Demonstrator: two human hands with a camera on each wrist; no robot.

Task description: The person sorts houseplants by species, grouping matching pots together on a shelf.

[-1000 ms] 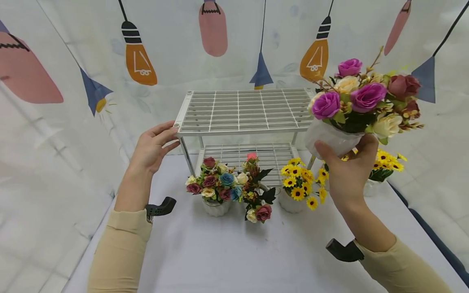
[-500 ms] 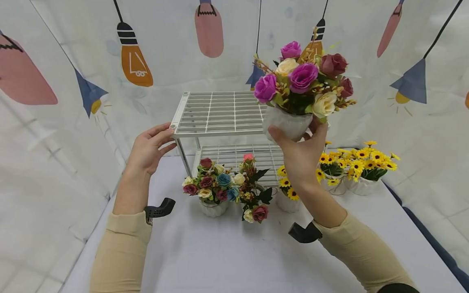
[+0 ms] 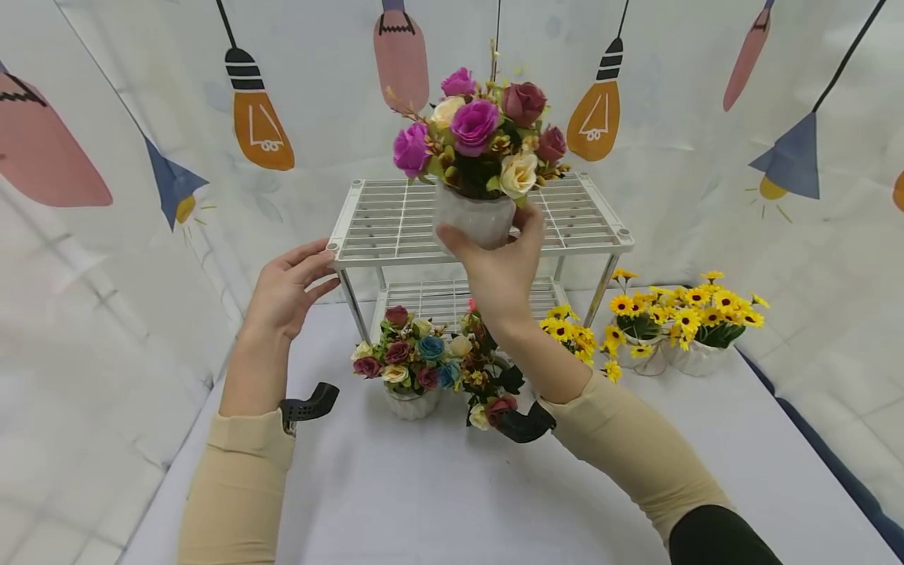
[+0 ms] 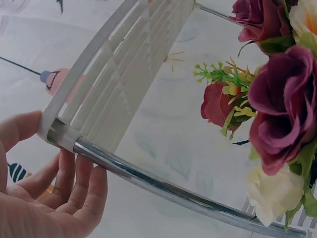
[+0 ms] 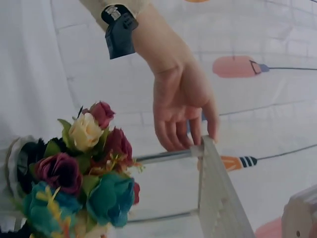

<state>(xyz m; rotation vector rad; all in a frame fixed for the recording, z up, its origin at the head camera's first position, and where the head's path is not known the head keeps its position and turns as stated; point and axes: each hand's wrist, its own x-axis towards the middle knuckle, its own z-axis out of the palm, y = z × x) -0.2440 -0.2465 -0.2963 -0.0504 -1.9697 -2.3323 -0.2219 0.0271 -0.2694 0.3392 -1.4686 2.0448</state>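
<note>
My right hand grips a white flowerpot from its near right side, thumb in front. The pot bears artificial purple, cream and dark red roses. It overlaps the middle of the top tier of a white two-tier wire rack. My left hand pinches the rack's near left corner. In the left wrist view its thumb lies on the corner cap, and its fingers curl below, beside the chrome post. At the right wrist view's lower right edge shows part of the held white pot.
Before the rack stands a pot of red, cream and blue roses. Beside it a darker flower arrangement is partly hidden by my right arm. Yellow sunflower pots stand at the right. Behind hangs a lamp-printed cloth.
My right hand has carried the pot of purple roses leftward, from right of the rack to the middle of its top tier. The left hand keeps its hold on the corner.
</note>
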